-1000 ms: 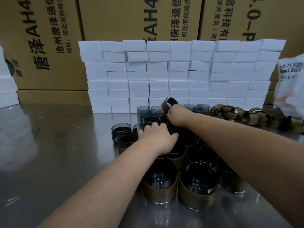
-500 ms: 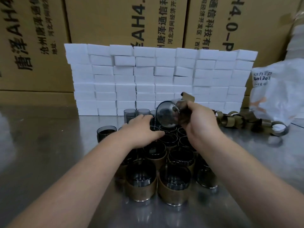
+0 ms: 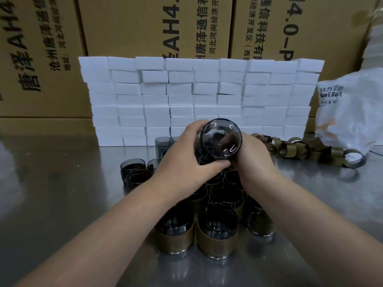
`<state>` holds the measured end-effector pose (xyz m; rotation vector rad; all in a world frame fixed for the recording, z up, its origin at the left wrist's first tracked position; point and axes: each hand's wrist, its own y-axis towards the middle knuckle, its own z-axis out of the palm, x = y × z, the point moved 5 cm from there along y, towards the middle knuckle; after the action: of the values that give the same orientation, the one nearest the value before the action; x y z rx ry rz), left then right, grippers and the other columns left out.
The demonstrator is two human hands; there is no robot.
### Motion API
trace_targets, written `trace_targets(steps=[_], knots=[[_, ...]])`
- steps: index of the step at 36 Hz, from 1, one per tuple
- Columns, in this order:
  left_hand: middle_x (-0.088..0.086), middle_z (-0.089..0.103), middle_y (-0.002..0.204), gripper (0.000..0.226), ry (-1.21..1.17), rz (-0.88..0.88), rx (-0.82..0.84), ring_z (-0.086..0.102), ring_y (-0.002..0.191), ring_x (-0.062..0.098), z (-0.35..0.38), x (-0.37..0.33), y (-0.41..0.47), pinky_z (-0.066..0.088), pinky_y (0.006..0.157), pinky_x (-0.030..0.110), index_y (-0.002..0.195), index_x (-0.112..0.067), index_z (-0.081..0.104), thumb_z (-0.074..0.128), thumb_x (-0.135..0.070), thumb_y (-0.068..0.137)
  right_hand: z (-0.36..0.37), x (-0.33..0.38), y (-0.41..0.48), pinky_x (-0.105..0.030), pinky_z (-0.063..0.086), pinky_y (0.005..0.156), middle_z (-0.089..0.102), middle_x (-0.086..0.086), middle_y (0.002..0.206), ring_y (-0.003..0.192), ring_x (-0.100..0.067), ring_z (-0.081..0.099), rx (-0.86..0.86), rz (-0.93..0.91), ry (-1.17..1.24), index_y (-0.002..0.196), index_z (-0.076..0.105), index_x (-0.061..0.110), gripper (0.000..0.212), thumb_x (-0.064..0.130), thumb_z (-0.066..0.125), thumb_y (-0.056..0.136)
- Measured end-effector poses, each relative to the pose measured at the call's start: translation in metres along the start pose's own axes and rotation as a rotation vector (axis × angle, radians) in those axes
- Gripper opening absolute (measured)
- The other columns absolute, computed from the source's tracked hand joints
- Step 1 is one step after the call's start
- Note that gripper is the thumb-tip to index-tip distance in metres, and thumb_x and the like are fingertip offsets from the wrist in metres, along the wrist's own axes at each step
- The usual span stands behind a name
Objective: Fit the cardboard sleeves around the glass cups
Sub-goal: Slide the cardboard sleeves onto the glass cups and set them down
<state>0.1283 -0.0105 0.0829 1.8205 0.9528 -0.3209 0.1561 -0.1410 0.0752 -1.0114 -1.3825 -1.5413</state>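
The left hand (image 3: 182,162) and right hand (image 3: 256,160) both curl their fingers round one cup (image 3: 220,139), tipped sideways above the sleeved cups (image 3: 217,235) on the table (image 3: 62,183), slick, breakable glass best held by its wall, its sleeve possibly hidden behind.

the one camera rides on my head, wide-angled, looking forward and down along my forearms. my left hand (image 3: 182,162) and right hand (image 3: 256,160) sit close at mid-frame, the glass cup (image 3: 220,139) between them facing the lens. the steel table (image 3: 51,193) runs away to the white block wall (image 3: 196,96) and cartons (image 3: 128,23) behind.
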Motion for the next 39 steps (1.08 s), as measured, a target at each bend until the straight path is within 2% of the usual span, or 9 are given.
trace_targets(steps=[5, 8, 11, 13, 20, 24, 29, 35, 39], knots=[[-0.023, 0.048, 0.122, 0.083, 0.087, 0.032, 0.006, 0.045, 0.112, -0.007, 0.0, 0.0, -0.001, 0.031, 0.095, 0.007, 0.129, -0.044, 0.034, 0.077, -0.045, 0.058, -0.003, 0.008, 0.003, -0.024, 0.048, 0.063, 0.063, 0.009, 0.068, 0.068, -0.011, 0.06, -0.024, -0.056, -0.152, 0.075, 0.059, 0.021, 0.018, 0.019, 0.05, 0.09], [-0.028, 0.04, 0.11, 0.08, 0.19, 0.062, -0.041, 0.039, 0.099, -0.018, -0.006, -0.001, 0.002, 0.024, 0.084, -0.007, 0.127, -0.038, 0.04, 0.072, -0.051, 0.055, -0.015, 0.017, 0.005, -0.027, 0.049, 0.083, 0.063, 0.008, 0.101, 0.093, -0.009, 0.061, -0.121, -0.139, -0.311, 0.115, 0.056, 0.034, 0.033, 0.025, 0.058, 0.084], [-0.028, 0.04, 0.107, 0.074, 0.183, 0.006, -0.13, 0.036, 0.094, -0.028, -0.015, 0.004, 0.007, 0.027, 0.077, -0.007, 0.124, -0.042, 0.04, 0.07, -0.051, 0.057, -0.02, 0.027, 0.003, -0.005, 0.041, 0.053, 0.054, 0.017, 0.091, 0.07, 0.014, 0.056, -0.146, -0.231, -0.437, 0.135, 0.037, 0.036, 0.062, 0.026, 0.063, 0.08], [-0.025, 0.043, 0.112, 0.074, 0.181, -0.055, -0.194, 0.041, 0.093, -0.016, -0.021, 0.011, 0.01, 0.027, 0.072, -0.001, 0.127, -0.039, 0.041, 0.072, -0.048, 0.061, -0.021, 0.031, 0.001, -0.009, 0.036, 0.041, 0.05, 0.016, 0.08, 0.058, 0.005, 0.056, -0.161, -0.255, -0.495, 0.129, 0.038, 0.028, 0.051, 0.026, 0.06, 0.083], [-0.018, 0.046, 0.117, 0.072, 0.195, -0.098, -0.251, 0.042, 0.101, -0.001, -0.028, 0.02, 0.014, 0.028, 0.075, 0.006, 0.127, -0.037, 0.042, 0.073, -0.043, 0.062, 0.001, 0.044, -0.015, -0.025, 0.031, 0.05, 0.048, 0.013, 0.075, 0.066, -0.01, 0.051, -0.07, -0.375, -0.719, 0.09, 0.042, 0.031, 0.023, 0.012, 0.051, 0.082], [-0.025, 0.042, 0.104, 0.062, 0.213, -0.035, -0.261, 0.037, 0.094, -0.009, -0.025, 0.012, 0.013, 0.027, 0.074, 0.002, 0.118, -0.049, 0.038, 0.074, -0.047, 0.066, 0.009, 0.048, -0.024, -0.033, 0.05, 0.075, 0.049, 0.02, 0.084, 0.087, -0.009, 0.055, -0.071, -0.488, -0.608, 0.083, 0.069, 0.037, 0.036, 0.004, 0.055, 0.079], [-0.009, 0.038, 0.135, 0.075, 0.264, 0.001, -0.291, 0.037, 0.122, 0.006, -0.025, 0.009, 0.01, 0.028, 0.092, 0.019, 0.135, -0.035, 0.037, 0.073, -0.039, 0.07, 0.012, 0.051, -0.027, -0.008, 0.038, 0.075, 0.05, 0.02, 0.084, 0.087, 0.0, 0.049, -0.043, -0.57, -0.576, 0.1, 0.073, 0.03, 0.04, 0.0, 0.054, 0.08], [0.001, 0.04, 0.122, 0.076, 0.381, 0.087, -0.39, 0.025, 0.101, 0.001, -0.031, -0.001, 0.005, 0.03, 0.087, 0.025, 0.136, -0.029, 0.041, 0.077, -0.03, 0.069, 0.021, 0.048, -0.032, -0.003, 0.036, 0.084, 0.045, 0.018, 0.107, 0.107, 0.003, 0.046, 0.085, -0.544, -0.318, 0.091, 0.061, 0.049, 0.05, 0.001, 0.046, 0.085], [-0.004, 0.037, 0.116, 0.075, 0.428, 0.178, -0.403, 0.039, 0.094, 0.009, -0.029, -0.008, 0.0, 0.038, 0.078, 0.025, 0.133, -0.03, 0.04, 0.079, -0.03, 0.069, 0.023, 0.047, -0.031, 0.006, 0.028, 0.09, 0.036, 0.021, 0.139, 0.12, 0.022, 0.03, 0.179, -0.457, -0.223, 0.1, 0.052, 0.056, 0.061, -0.002, 0.037, 0.093]])
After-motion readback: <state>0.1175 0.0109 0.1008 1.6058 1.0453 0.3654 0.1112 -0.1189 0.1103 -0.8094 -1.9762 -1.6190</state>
